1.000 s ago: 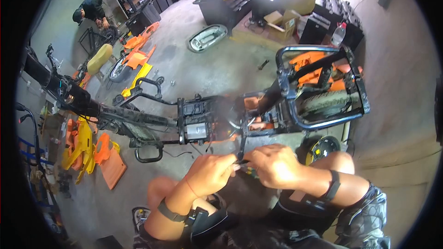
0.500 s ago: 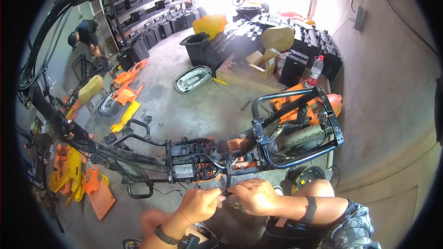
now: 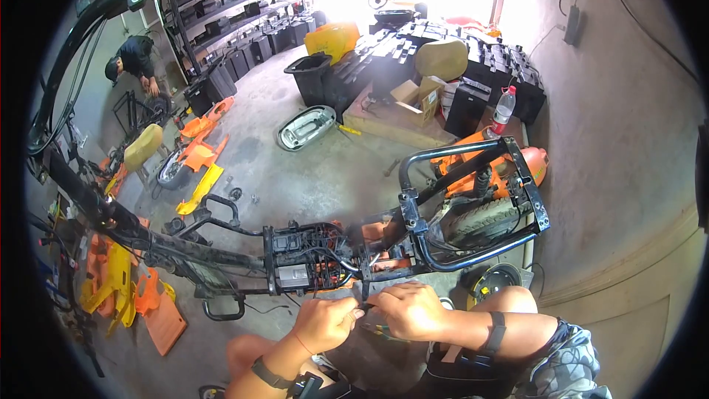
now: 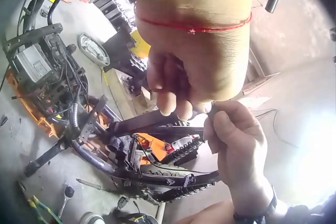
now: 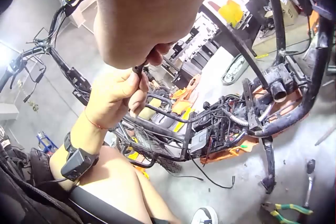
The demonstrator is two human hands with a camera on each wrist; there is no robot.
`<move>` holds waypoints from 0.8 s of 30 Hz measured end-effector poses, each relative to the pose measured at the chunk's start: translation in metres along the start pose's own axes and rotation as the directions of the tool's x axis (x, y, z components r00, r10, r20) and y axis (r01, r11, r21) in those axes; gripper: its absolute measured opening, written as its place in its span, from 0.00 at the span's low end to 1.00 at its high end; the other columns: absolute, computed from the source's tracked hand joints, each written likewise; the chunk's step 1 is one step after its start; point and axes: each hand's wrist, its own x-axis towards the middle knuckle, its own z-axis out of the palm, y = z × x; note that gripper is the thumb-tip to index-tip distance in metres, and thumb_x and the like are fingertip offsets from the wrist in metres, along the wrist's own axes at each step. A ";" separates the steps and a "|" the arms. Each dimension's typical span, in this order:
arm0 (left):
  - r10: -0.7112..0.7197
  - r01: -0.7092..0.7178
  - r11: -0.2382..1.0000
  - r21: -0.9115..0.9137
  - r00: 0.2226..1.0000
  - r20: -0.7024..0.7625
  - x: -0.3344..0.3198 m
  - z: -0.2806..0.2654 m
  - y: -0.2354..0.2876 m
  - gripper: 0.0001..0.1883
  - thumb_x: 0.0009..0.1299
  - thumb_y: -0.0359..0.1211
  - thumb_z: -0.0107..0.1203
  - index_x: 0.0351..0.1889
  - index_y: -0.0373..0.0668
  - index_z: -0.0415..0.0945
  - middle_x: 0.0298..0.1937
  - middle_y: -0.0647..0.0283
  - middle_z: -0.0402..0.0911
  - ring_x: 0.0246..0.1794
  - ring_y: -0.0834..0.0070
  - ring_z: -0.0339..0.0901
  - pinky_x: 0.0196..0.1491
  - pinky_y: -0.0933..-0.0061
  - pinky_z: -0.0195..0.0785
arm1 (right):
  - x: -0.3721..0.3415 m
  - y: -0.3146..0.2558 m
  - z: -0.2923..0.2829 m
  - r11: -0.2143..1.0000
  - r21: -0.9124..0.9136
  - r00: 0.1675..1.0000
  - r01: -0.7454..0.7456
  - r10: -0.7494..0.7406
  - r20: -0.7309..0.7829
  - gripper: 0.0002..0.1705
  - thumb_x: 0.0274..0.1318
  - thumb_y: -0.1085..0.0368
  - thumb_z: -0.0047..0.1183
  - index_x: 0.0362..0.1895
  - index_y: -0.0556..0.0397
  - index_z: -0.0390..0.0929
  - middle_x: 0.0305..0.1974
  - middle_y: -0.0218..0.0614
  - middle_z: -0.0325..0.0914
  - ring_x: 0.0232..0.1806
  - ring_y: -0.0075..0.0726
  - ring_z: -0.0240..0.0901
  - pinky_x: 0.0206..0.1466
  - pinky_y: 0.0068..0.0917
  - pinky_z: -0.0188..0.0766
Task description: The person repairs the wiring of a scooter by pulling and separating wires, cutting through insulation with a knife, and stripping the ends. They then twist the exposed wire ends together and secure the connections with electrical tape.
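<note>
Both hands meet in front of the stripped scooter frame [image 3: 251, 257], close over the person's knees. The left hand [image 3: 323, 325] has its fingers curled and pinches a small black piece [image 5: 138, 69] between thumb and index finger. From the other side, the right hand [image 3: 410, 312] grips the same piece, fingertips right beside the left thumb. Most of the piece is hidden by the fingers, and I cannot tell its kind. In the left wrist view the right thumb lies bent over it. Loose wires and a silver box [image 3: 293, 275] sit in the frame just beyond the hands.
Green-and-yellow pliers [image 5: 286, 211] and a ratchet wrench [image 5: 310, 174] lie on the floor. Orange and yellow panels [image 3: 159, 310] are at the left. A bottle [image 3: 504, 111] stands beyond the rear rack [image 3: 473, 155]. Another person [image 3: 134, 63] bends over a wheel at far left.
The head view has tilted up, bringing the handlebar and shelves into sight and placing the hands lower in it. Both hands stay together at the small black piece.
</note>
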 end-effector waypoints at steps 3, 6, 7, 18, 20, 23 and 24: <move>0.040 -0.039 0.998 0.041 0.999 -0.020 -0.001 0.003 -0.002 0.09 0.71 0.35 0.56 0.28 0.46 0.77 0.20 0.67 0.81 0.22 0.63 0.81 0.23 0.63 0.69 | -0.002 -0.001 -0.002 1.000 0.003 1.000 -0.012 0.012 0.006 0.14 0.42 0.69 0.62 0.38 0.53 0.81 0.31 0.37 0.83 0.31 0.45 0.82 0.36 0.38 0.80; 0.018 -0.018 0.999 0.040 1.000 -0.001 -0.001 0.004 0.003 0.10 0.71 0.36 0.56 0.27 0.46 0.77 0.20 0.66 0.81 0.21 0.63 0.80 0.23 0.62 0.68 | -0.005 -0.001 -0.001 1.000 0.025 0.999 -0.010 0.011 -0.035 0.14 0.41 0.69 0.62 0.38 0.52 0.81 0.32 0.36 0.84 0.32 0.46 0.82 0.36 0.38 0.80; 0.006 -0.006 1.000 -0.002 1.000 -0.005 -0.001 0.004 0.004 0.10 0.70 0.36 0.57 0.27 0.46 0.75 0.19 0.63 0.79 0.21 0.59 0.79 0.23 0.59 0.67 | -0.006 -0.001 -0.002 0.999 0.040 1.000 -0.016 0.017 -0.020 0.14 0.42 0.69 0.62 0.38 0.52 0.81 0.32 0.36 0.84 0.32 0.46 0.82 0.36 0.39 0.79; -0.011 0.004 0.996 0.087 0.997 0.079 -0.004 0.003 -0.001 0.08 0.68 0.37 0.57 0.29 0.47 0.74 0.21 0.57 0.79 0.23 0.53 0.79 0.26 0.52 0.69 | -0.005 0.000 -0.003 0.965 0.194 0.973 -0.176 0.140 0.184 0.12 0.55 0.64 0.61 0.44 0.52 0.79 0.34 0.42 0.83 0.36 0.51 0.81 0.37 0.43 0.77; -0.037 0.030 0.997 0.075 0.994 0.105 -0.005 0.003 -0.002 0.09 0.69 0.39 0.56 0.30 0.47 0.74 0.21 0.57 0.79 0.24 0.53 0.79 0.27 0.52 0.69 | -0.008 0.001 0.000 0.965 0.182 0.965 -0.190 0.150 0.214 0.13 0.56 0.63 0.60 0.45 0.52 0.79 0.36 0.42 0.83 0.37 0.51 0.81 0.37 0.44 0.77; -0.035 0.028 0.998 0.052 0.989 0.142 -0.004 0.000 0.000 0.09 0.70 0.39 0.55 0.30 0.47 0.74 0.21 0.57 0.79 0.24 0.52 0.79 0.27 0.51 0.69 | -0.010 0.003 0.003 0.974 0.173 0.977 -0.142 0.110 0.184 0.13 0.56 0.62 0.60 0.45 0.51 0.79 0.36 0.41 0.83 0.37 0.52 0.81 0.37 0.44 0.76; -0.033 0.026 0.998 0.052 0.989 0.142 -0.005 0.001 -0.002 0.09 0.70 0.39 0.55 0.30 0.47 0.74 0.21 0.57 0.79 0.24 0.52 0.79 0.27 0.51 0.69 | -0.009 0.004 0.003 0.975 0.172 0.977 -0.143 0.111 0.183 0.13 0.56 0.62 0.60 0.45 0.51 0.79 0.36 0.41 0.83 0.37 0.52 0.81 0.37 0.44 0.76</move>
